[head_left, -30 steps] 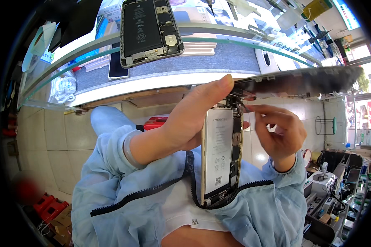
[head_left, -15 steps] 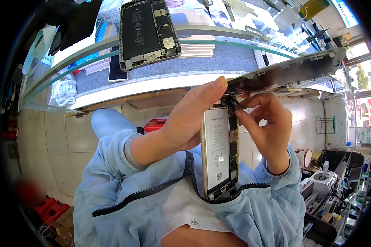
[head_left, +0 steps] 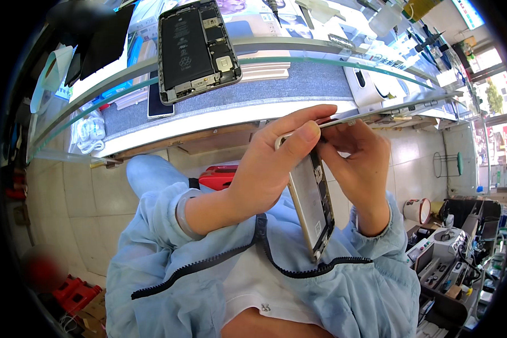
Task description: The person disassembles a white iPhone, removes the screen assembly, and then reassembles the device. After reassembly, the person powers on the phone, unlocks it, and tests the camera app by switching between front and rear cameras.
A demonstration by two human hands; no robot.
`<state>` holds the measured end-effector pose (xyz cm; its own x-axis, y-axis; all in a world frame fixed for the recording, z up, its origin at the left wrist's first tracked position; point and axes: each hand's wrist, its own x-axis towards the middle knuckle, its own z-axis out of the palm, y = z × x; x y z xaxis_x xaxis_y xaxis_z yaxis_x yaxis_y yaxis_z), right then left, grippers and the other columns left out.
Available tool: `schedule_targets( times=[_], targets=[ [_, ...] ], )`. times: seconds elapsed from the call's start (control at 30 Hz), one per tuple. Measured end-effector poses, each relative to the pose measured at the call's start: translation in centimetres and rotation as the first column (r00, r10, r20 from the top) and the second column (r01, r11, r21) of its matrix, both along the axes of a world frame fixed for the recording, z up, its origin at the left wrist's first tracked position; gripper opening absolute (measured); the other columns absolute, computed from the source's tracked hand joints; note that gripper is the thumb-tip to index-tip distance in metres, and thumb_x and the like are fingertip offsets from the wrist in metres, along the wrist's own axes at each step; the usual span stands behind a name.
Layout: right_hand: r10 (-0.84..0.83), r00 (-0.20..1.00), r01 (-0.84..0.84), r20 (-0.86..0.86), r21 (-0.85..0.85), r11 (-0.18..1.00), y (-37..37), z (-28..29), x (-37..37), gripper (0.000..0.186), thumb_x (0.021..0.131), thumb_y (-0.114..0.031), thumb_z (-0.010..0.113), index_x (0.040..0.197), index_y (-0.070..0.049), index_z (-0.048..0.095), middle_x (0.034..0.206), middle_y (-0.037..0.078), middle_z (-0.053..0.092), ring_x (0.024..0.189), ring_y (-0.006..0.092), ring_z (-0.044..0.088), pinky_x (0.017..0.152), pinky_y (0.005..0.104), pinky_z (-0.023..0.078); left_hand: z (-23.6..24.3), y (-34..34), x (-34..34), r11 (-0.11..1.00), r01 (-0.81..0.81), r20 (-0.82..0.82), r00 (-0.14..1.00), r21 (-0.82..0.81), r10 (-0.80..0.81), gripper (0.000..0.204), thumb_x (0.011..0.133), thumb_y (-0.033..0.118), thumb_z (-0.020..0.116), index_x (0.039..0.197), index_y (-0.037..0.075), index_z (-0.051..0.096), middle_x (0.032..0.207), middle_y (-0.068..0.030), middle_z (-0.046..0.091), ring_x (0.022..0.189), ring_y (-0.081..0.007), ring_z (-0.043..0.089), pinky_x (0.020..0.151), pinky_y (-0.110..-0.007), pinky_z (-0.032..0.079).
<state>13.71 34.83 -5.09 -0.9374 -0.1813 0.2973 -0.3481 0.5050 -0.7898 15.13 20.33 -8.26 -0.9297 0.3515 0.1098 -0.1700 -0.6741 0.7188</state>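
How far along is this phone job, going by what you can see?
Done: the phone body is opened, its battery and inner parts showing. In hand: the left hand grips the body while the right hand works at its top edge, where the screen panel hangs hinged open. Left: the screen is not yet free or closed. A second opened phone lies on the glass counter.

Glass counter (head_left: 343,59), pale tiled floor (head_left: 90,208)

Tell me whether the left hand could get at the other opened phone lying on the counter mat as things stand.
Probably not straight away. The left hand grips the opened phone body that both hands hold. The opened phone on the mat lies uncovered, with nothing on top of it, so a freed hand likely could.
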Motion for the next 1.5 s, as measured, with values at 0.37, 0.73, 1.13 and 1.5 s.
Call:
schedule_targets(
  times=[0.37, 0.73, 1.13, 1.5],
  targets=[
    [0.249, 0.952, -0.103, 0.177, -0.581, 0.808, 0.9, -1.0, -0.4, 0.014, 0.075, 0.007, 0.064, 0.084, 0.004, 0.054, 0.085, 0.013, 0.065, 0.082, 0.0145, 0.063, 0.072, 0.0243, 0.051, 0.0, -0.7, 0.7, 0.968, -0.030, 0.118, 0.993, 0.248, 0.001, 0.053, 0.094, 0.034, 0.043, 0.131, -0.002, 0.033, 0.118, -0.0084, 0.051, 0.104, -0.0142, 0.051, 0.088, -0.027, 0.042],
    [0.449, 0.875, -0.102, 0.181, -0.838, 0.537, 1.1, -0.4, 0.3, 0.013, 0.077, 0.007, 0.061, 0.085, 0.002, 0.053, 0.086, 0.015, 0.064, 0.082, 0.0182, 0.063, 0.076, 0.0275, 0.049, 0.4, -1.0, 1.2, 0.950, -0.076, 0.191, 0.981, 0.304, 0.017, 0.059, 0.093, 0.039, 0.041, 0.133, -0.002, 0.028, 0.121, -0.0144, 0.048, 0.108, -0.0198, 0.050, 0.093, -0.035, 0.041],
    [0.331, 0.940, -0.214, 0.076, -0.624, 0.752, 2.1, -0.3, 0.3, 0.015, 0.078, -0.001, 0.037, 0.075, 0.004, 0.051, 0.063, 0.002, 0.049, 0.058, 0.0078, 0.045, 0.071, 0.0272, 0.047, 0.7, -1.5, 0.4, 0.992, 0.030, 0.172, 0.984, 0.124, -0.051, 0.086, 0.085, 0.067, 0.022, 0.135, -0.003, 0.025, 0.135, -0.0180, 0.035, 0.123, -0.0289, 0.038, 0.101, -0.041, 0.036],
    [0.292, 0.854, -0.202, -0.431, 0.244, 0.949, 0.9, 1.4, -0.5, 0.015, 0.064, 0.004, 0.067, 0.077, -0.001, 0.062, 0.075, 0.006, 0.064, 0.065, 0.0166, 0.059, 0.058, 0.0255, 0.046, 0.6, -1.8, 0.6, 0.937, 0.113, 0.146, 0.975, 0.330, -0.169, 0.054, 0.093, 0.043, 0.037, 0.125, -0.001, 0.039, 0.112, -0.0121, 0.055, 0.098, -0.0157, 0.056, 0.081, -0.030, 0.049]
  ],
)
